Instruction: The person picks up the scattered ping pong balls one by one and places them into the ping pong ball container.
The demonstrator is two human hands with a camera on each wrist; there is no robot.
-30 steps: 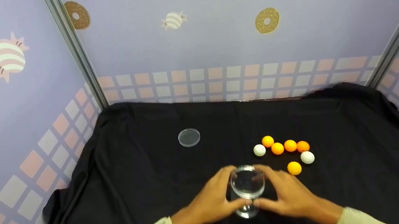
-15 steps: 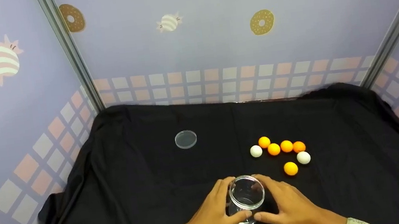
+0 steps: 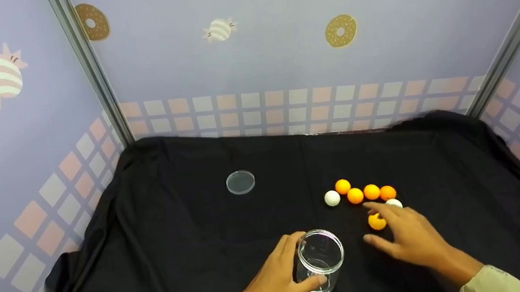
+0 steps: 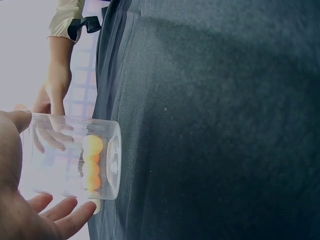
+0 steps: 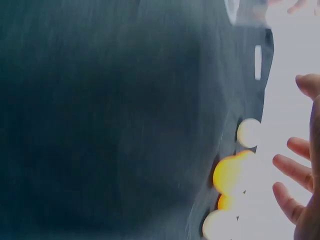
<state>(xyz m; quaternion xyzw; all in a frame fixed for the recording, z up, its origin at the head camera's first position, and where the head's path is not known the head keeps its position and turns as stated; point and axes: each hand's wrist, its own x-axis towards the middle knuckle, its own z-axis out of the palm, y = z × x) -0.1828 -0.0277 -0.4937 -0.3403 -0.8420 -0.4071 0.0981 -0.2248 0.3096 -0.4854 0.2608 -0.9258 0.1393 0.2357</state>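
Note:
In the head view my left hand (image 3: pixel 279 282) grips a clear round jar (image 3: pixel 322 257) standing on the black cloth, its top uncovered. Thumb and fingers curve around the wall. My right hand (image 3: pixel 415 236) hovers above the nearest orange ball (image 3: pixel 377 222), fingers spread and holding nothing; the ball is partly covered by a finger. A white ball (image 3: pixel 394 203) shows just past the knuckles. Through the jar (image 4: pixel 60 165) in the left wrist view, several orange balls (image 4: pixel 91 167) appear beyond it. The right wrist view has the right-hand fingers (image 5: pixel 292 172) apart from the balls (image 5: pixel 227 175).
Several more orange balls (image 3: pixel 355 196) and a white ball (image 3: pixel 332 198) lie in a loose row behind the right hand. Farther left rests a clear round lid (image 3: pixel 240 182). Patterned walls (image 3: pixel 240 69) enclose the cloth-covered table (image 3: pixel 190 224) at the back and sides.
Both hands were around the jar, which came down slightly toward the person. Since then my right hand has left it and moved right, over the nearest orange ball. My left hand keeps its grip.

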